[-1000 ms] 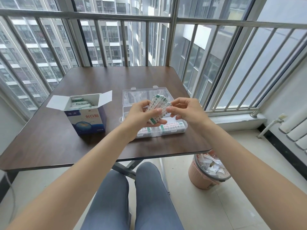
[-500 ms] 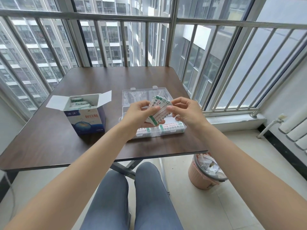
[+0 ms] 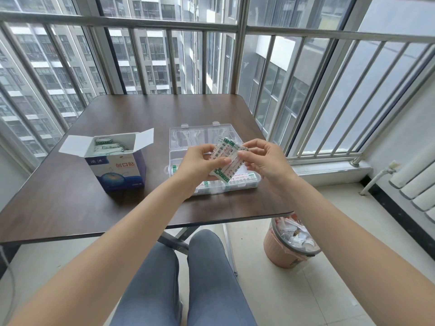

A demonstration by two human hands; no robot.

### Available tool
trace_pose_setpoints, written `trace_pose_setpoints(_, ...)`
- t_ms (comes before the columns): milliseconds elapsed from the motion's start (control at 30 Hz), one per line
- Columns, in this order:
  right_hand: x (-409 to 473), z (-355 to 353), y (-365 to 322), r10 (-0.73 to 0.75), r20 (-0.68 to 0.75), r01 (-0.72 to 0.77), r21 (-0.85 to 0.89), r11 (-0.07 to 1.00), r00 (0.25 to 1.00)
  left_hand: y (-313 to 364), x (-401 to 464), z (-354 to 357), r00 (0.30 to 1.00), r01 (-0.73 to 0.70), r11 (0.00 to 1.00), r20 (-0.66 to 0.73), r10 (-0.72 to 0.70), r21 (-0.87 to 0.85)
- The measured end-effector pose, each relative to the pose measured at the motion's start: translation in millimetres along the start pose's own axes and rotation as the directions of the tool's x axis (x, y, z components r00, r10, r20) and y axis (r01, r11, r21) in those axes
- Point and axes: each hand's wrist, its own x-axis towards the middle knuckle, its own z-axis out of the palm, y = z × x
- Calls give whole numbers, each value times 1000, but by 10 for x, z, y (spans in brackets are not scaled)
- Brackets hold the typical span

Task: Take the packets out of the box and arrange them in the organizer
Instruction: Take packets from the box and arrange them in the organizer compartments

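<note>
A blue and white cardboard box [image 3: 120, 169] stands open on the left of the brown table [image 3: 70, 196], with more packets [image 3: 108, 145] inside it. A clear plastic organizer [image 3: 244, 182] lies open to its right, lid tipped back, with packets lying in its near compartments. Above the organizer my left hand [image 3: 200, 162] grips a fanned stack of white and green packets [image 3: 224, 158]. My right hand [image 3: 263, 158] pinches the right edge of that stack with thumb and fingertips.
A metal window railing [image 3: 235, 27] runs behind and to the right of the table. A pink waste bin [image 3: 284, 250] full of scraps stands on the floor by the table's right front corner. My knees are under the near edge. A white radiator [image 3: 419, 182] is at far right.
Both hands have stayed over the organizer. The packet stack has been shifted and fanned a little between the fingers; the right hand's fingertips have moved along its right edge.
</note>
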Motion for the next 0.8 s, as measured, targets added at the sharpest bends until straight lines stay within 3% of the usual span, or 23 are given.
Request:
trace_pose_setpoints(300, 33, -50, 66, -9, -52, 8, -22, 1000, 999, -16, 32, -7, 995, -4, 1000, -96, 3, -8)
trace_pose_setpoints(467, 45, -129, 104, -7, -75, -2, -116, 993, 997, -78, 103, -42, 983, -27, 973, -172, 68, 229)
trace_pose_setpoints(633, 71, -158, 134, -8, -59, -17, -420, 907, 998, -64, 105, 11, 985, -84, 866, -92, 147, 493)
trace_pose_setpoints(800, 99, -164, 130, -87, -17, 48, -718, 695, 996, -91, 118, 67, 986, -108, 741, -24, 165, 662)
